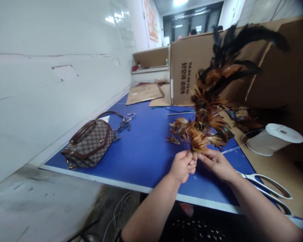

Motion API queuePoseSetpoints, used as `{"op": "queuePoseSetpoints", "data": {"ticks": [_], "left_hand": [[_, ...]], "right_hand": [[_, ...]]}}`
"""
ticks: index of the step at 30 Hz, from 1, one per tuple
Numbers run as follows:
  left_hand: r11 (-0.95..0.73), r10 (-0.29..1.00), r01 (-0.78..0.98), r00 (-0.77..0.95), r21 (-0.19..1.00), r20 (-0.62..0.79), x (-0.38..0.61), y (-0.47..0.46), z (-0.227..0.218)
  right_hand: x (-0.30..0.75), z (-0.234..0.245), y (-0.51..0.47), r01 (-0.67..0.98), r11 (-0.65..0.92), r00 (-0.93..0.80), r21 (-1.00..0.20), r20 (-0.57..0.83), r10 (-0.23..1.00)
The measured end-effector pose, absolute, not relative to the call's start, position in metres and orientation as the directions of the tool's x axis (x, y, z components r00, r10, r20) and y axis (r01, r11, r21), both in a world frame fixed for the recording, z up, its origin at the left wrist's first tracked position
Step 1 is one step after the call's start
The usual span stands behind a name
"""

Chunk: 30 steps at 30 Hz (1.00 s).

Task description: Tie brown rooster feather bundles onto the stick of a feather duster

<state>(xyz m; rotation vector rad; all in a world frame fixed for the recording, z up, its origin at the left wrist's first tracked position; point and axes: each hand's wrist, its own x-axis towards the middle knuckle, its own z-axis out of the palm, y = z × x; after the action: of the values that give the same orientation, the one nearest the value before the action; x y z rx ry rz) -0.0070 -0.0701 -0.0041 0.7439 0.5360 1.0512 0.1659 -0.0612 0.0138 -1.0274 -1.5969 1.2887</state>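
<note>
A tall bunch of feathers (pixel 204 114), orange-brown below with long black plumes on top, stands upright above my two hands. My left hand (pixel 183 166) is closed in a fist around its narrow base. Against the same base, just to the right, my right hand (pixel 215 163) pinches with thumb and fingertips at the lowest orange feathers. What exactly lies between those fingertips is too small to make out. Behind the bunch, loose tan feathers (pixel 180 127) lie on the blue table (pixel 141 148). White-handled scissors (pixel 270 188) rest beside my right forearm, which partly covers them.
A patterned handbag (pixel 91 144) with brown trim sits at the left. To the right are a white spool (pixel 272 139) and more feathers (pixel 244 117). A large cardboard box (pixel 181 74) stands behind, with flat cardboard (pixel 143 94) nearby. A white wall (pixel 53 84) borders the left.
</note>
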Motion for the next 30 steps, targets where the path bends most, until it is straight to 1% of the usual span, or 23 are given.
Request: {"op": "queuePoseSetpoints", "data": {"ticks": [3, 5, 7, 9, 13, 17, 19, 21, 23, 25, 27, 30], "left_hand": [[0.449, 0.809, -0.581, 0.588, 0.679, -0.031, -0.015, -0.071, 0.004], [0.521, 0.739, -0.555, 0.674, 0.648, -0.017, -0.019, -0.073, 0.007], [0.549, 0.706, -0.544, 0.708, 0.635, -0.003, -0.02, -0.074, 0.009], [0.54, 0.714, -0.551, 0.7, 0.636, 0.0, -0.018, -0.075, 0.009], [0.448, 0.806, -0.567, 0.59, 0.691, -0.039, -0.008, -0.076, 0.005], [0.26, 0.923, -0.542, 0.382, 0.799, -0.041, 0.004, -0.075, 0.0], [0.144, 0.964, -0.478, 0.267, 0.867, -0.013, 0.007, -0.076, -0.003], [0.043, 0.981, -0.374, 0.19, 0.926, 0.032, 0.008, -0.078, -0.004], [-0.035, 0.985, -0.284, 0.153, 0.958, 0.082, 0.008, -0.08, -0.005], [-0.079, 0.985, -0.235, 0.133, 0.969, 0.113, 0.007, -0.081, -0.006], [-0.09, 0.986, -0.216, 0.119, 0.972, 0.117, 0.006, -0.081, -0.007], [-0.074, 0.989, -0.224, 0.108, 0.972, 0.1, 0.006, -0.08, -0.01]], "right_hand": [[0.17, 0.016, -0.064, -0.015, 0.001, -0.431, -1.0, 0.007, 0.902], [0.17, 0.016, -0.067, -0.087, -0.047, -0.464, -0.995, -0.001, 0.886], [0.169, 0.015, -0.07, -0.132, -0.053, -0.435, -0.99, 0.01, 0.9], [0.167, 0.014, -0.071, -0.142, -0.034, -0.373, -0.989, 0.021, 0.928], [0.166, 0.011, -0.072, -0.11, 0.027, -0.28, -0.994, 0.057, 0.958], [0.168, 0.004, -0.068, 0.008, 0.12, -0.153, -0.993, 0.118, 0.981], [0.167, 0.002, -0.066, 0.088, 0.149, -0.087, -0.985, 0.142, 0.986], [0.166, 0.002, -0.065, 0.138, 0.151, -0.042, -0.979, 0.147, 0.988], [0.163, 0.003, -0.064, 0.164, 0.153, -0.029, -0.975, 0.15, 0.988], [0.16, 0.004, -0.063, 0.183, 0.167, -0.03, -0.969, 0.164, 0.986], [0.157, 0.004, -0.063, 0.181, 0.173, -0.017, -0.968, 0.173, 0.985], [0.153, 0.005, -0.064, 0.134, 0.168, -0.024, -0.977, 0.167, 0.986]]}}
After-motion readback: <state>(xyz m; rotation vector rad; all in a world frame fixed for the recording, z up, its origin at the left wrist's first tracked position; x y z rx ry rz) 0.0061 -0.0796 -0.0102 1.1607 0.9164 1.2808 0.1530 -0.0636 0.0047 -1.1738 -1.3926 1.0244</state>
